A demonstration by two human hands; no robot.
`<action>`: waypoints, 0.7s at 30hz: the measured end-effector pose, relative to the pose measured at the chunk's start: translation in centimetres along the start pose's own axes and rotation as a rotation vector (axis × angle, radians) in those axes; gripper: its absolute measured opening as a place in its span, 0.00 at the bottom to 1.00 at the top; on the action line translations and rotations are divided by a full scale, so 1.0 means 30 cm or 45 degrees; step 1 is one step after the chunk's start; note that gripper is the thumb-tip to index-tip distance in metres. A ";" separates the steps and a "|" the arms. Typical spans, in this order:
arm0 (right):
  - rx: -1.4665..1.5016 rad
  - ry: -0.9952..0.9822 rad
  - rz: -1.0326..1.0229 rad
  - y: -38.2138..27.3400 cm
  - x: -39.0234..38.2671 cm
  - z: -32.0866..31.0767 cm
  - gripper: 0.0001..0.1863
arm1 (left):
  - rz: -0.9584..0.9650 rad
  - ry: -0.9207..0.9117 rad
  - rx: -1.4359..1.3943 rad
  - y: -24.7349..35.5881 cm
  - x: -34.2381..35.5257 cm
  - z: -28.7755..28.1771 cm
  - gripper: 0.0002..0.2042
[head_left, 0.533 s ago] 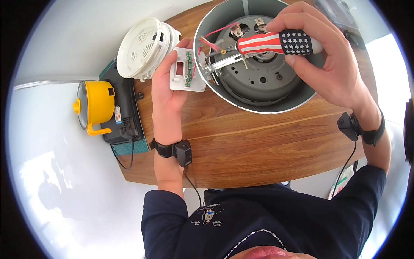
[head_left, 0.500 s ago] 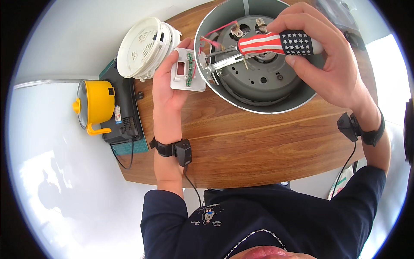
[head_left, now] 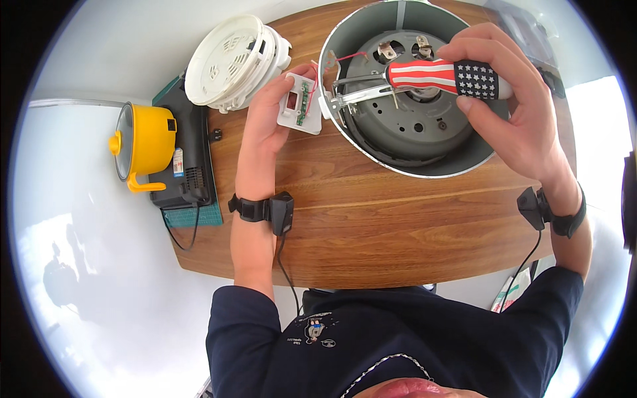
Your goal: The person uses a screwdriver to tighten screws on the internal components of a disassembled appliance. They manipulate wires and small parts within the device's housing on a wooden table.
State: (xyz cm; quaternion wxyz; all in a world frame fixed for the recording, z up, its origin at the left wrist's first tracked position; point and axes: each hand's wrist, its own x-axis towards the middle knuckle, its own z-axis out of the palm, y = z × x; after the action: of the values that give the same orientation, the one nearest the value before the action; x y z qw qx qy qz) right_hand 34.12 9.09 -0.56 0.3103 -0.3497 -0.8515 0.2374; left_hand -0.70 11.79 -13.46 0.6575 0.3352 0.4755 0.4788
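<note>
My right hand [head_left: 524, 99] grips a screwdriver [head_left: 424, 76] by its thick handle, striped red and white with a dark, starred end. Its shaft points left over a metal bracket [head_left: 358, 96] at the inner wall of a round grey metal appliance housing [head_left: 415, 169]; the tip's exact contact is hard to make out. Left of the rim, my left hand [head_left: 269, 106] holds a white plastic panel [head_left: 310, 125] carrying a narrow green circuit board [head_left: 302, 105]. Thin red wires [head_left: 313, 86] run from the panel toward the housing. Metal terminals [head_left: 387, 51] stand on the housing's inside.
White round plastic parts [head_left: 225, 63] lie stacked behind my left hand. Farther left, a yellow pot [head_left: 152, 142] stands by a black device [head_left: 192, 159] on a green mat [head_left: 206, 215]. A clear plastic bag [head_left: 524, 30] lies at the back right of the wooden table [head_left: 398, 232].
The view has shifted a little, so housing and hands appear farther right. The panel in my left hand is tilted slightly more. Both hands keep their grips.
</note>
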 end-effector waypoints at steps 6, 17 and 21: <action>0.024 0.016 0.039 0.001 -0.006 0.007 0.24 | 0.020 0.039 0.225 -0.002 0.002 -0.011 0.18; 0.026 0.023 0.078 -0.007 -0.015 0.004 0.23 | 0.215 0.243 0.697 -0.039 0.022 -0.021 0.18; 0.028 0.044 0.067 -0.002 -0.023 0.008 0.23 | 0.314 0.265 0.799 -0.056 0.030 -0.018 0.21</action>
State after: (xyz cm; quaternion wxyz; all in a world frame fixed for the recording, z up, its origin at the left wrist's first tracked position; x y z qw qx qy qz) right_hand 34.32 8.51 -0.95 0.3222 -0.3726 -0.8340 0.2487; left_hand -0.62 12.12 -15.41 0.4076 0.5252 0.6200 0.4166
